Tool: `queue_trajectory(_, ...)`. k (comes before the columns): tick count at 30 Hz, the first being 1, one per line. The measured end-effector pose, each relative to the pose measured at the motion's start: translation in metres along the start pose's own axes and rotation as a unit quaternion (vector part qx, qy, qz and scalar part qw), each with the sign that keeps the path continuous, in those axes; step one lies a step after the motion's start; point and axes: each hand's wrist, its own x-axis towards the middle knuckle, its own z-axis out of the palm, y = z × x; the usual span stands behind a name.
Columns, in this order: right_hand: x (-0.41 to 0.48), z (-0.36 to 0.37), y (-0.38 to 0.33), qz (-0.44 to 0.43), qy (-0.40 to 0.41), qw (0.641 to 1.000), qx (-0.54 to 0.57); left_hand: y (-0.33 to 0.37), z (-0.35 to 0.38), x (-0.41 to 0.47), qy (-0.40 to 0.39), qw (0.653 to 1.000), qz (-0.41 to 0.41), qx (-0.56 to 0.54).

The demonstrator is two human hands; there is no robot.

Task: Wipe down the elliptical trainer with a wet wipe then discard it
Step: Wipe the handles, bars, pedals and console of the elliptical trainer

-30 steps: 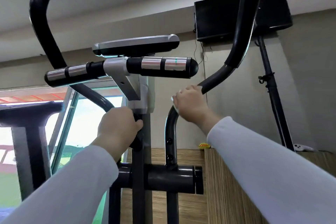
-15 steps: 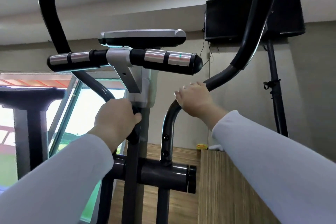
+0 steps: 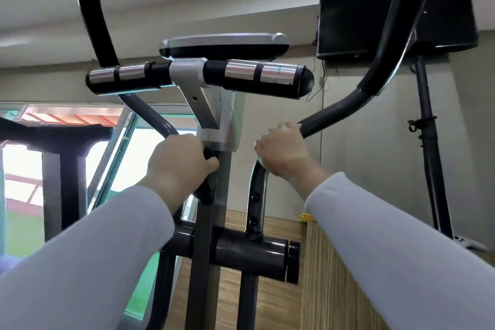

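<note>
The elliptical trainer fills the view: a grey centre post (image 3: 206, 236), a console (image 3: 225, 44) on top, and a fixed crossbar (image 3: 241, 76) with silver grip sensors. My left hand (image 3: 179, 163) is closed around the bend of the left swing handle (image 3: 150, 115), beside the post. My right hand (image 3: 284, 150) is wrapped over the bend of the right swing handle (image 3: 348, 104). A sliver of white wet wipe (image 3: 257, 153) peeks out at the hand's left edge; the rest is hidden under the palm.
A black wall-mounted screen (image 3: 356, 24) hangs at upper right above a dark pole (image 3: 434, 169). A wood-grain cabinet (image 3: 334, 276) stands right behind the machine, with a small yellow item (image 3: 306, 216) on it. Another dark machine (image 3: 61, 158) stands before the window at left.
My right hand has slid slightly up along the bend of the right swing handle. My left hand keeps its grip. The camera has shifted, moving the machine rightwards in view.
</note>
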Motion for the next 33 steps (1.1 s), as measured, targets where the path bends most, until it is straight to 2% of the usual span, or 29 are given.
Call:
queue_trajectory(3,-0.013,0.017,-0.037,-0.126,0.007,0.992,-0.026,-0.001,-0.004,-0.004,0.001,1.000,0.008,-0.020)
queue_trajectory(5,-0.029,0.025,-0.057,-0.186,-0.012,0.983,-0.003,0.000,-0.005,-0.006,0.004,0.999,0.006,-0.033)
queue_trajectory(10,-0.034,0.022,-0.054,-0.227,-0.042,0.972,0.042,0.001,-0.004,-0.007,-0.004,0.999,-0.006,-0.053)
queue_trajectory(14,-0.015,0.010,-0.018,-0.169,0.012,0.985,0.020,0.002,-0.004,-0.006,-0.008,0.999,-0.010,-0.033)
queue_trajectory(18,-0.001,0.002,0.055,-0.002,0.041,0.998,0.050,0.003,-0.002,-0.006,-0.003,1.000,-0.019,-0.019)
queue_trajectory(20,-0.004,0.008,0.092,0.084,0.069,0.993,0.050,0.003,-0.001,-0.006,-0.001,1.000,-0.011,-0.016)
queue_trajectory(22,-0.006,0.014,0.113,0.131,0.090,0.986,0.055,0.004,0.000,-0.007,0.006,1.000,-0.007,-0.019)
queue_trajectory(27,-0.002,0.012,0.098,0.153,0.084,0.983,0.063,0.004,0.002,-0.009,0.017,0.999,-0.019,-0.021)
queue_trajectory(33,-0.005,0.006,0.017,0.053,0.021,0.996,0.074,0.004,0.000,-0.009,0.003,1.000,-0.022,-0.020)
